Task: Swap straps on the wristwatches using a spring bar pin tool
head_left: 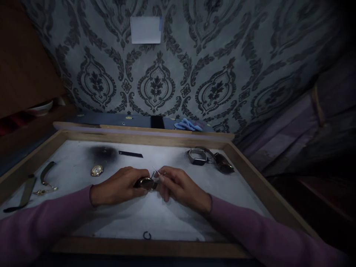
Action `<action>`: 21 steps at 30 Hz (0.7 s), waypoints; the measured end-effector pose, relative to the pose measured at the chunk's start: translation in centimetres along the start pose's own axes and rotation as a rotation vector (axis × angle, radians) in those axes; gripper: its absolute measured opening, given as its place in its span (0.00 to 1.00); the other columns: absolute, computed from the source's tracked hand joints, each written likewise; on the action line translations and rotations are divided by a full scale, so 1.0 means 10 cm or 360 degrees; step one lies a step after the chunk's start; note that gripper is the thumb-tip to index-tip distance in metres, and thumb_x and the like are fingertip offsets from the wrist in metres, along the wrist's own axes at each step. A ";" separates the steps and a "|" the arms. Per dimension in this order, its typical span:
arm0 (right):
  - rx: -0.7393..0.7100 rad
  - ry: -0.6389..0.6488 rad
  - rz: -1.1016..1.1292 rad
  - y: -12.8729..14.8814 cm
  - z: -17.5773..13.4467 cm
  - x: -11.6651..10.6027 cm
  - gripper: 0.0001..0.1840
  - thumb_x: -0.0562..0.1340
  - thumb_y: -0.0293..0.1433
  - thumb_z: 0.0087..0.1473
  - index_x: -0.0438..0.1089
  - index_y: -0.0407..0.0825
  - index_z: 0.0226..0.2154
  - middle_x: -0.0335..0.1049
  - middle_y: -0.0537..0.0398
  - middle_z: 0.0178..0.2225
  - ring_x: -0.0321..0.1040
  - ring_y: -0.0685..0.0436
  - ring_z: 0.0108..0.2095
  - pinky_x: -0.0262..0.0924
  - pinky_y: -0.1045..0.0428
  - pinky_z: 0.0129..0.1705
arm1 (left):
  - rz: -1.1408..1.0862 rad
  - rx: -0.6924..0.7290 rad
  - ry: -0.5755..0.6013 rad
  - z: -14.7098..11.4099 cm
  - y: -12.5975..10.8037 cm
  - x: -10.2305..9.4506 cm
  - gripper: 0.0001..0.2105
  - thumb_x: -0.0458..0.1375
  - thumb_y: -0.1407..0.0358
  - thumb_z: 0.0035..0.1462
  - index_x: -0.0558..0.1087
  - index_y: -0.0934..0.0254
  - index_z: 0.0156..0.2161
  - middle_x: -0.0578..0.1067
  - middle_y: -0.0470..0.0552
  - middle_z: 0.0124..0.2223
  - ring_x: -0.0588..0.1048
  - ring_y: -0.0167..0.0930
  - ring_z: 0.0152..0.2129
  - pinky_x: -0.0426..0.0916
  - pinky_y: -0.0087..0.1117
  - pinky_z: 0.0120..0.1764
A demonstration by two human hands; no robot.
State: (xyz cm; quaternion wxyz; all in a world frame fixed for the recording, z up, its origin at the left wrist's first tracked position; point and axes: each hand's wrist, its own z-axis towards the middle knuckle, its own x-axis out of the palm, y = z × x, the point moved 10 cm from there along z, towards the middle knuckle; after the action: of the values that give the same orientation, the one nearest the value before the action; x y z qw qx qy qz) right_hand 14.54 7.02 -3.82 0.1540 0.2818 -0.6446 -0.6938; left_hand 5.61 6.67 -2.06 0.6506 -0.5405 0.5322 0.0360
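Note:
My left hand (119, 186) is closed around a wristwatch (146, 183) with a dark face and a gold-toned case, held just above the white board. My right hand (178, 185) pinches a thin, pale metal tool (156, 170) whose exact kind is too small to make out. Its fingers are close to the right side of the watch, where a short dark piece of strap (155, 185) shows. A loose watch head (97, 170) with a light dial lies left of my left hand.
A wooden frame (167, 139) borders the board. Loose straps (27, 193) and a gold chain bracelet (46, 191) lie at left, a dark flat strip (130, 154) behind. A smartwatch (197, 156) and another watch (224, 164) sit back right. A blue cloth (188, 124) rests beyond the frame.

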 end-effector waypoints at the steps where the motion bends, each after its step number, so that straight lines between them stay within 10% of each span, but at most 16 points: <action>1: 0.0008 -0.0004 -0.0011 0.00 -0.01 0.00 0.16 0.55 0.43 0.62 0.64 0.46 0.32 0.68 0.58 0.22 0.65 0.53 0.18 0.56 0.57 0.20 | -0.0049 0.0004 -0.0019 0.00 0.01 0.00 0.02 0.55 0.67 0.54 0.67 0.63 0.32 0.65 0.42 0.26 0.63 0.26 0.24 0.52 0.27 0.27; 21: 0.0129 0.0145 0.0229 -0.11 -0.01 0.01 0.21 0.59 0.46 0.59 0.67 0.44 0.41 0.67 0.61 0.20 0.58 0.56 0.16 0.52 0.58 0.19 | -0.0684 -0.0044 0.0062 0.04 0.11 0.08 0.08 0.58 0.61 0.52 0.68 0.66 0.33 0.65 0.43 0.28 0.63 0.27 0.27 0.56 0.27 0.29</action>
State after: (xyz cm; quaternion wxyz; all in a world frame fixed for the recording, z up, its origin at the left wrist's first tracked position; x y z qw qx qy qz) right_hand 14.70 7.02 -4.90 0.2211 0.2718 -0.6830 -0.6408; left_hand 5.51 7.06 -3.46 0.6254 -0.6510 0.4166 -0.1069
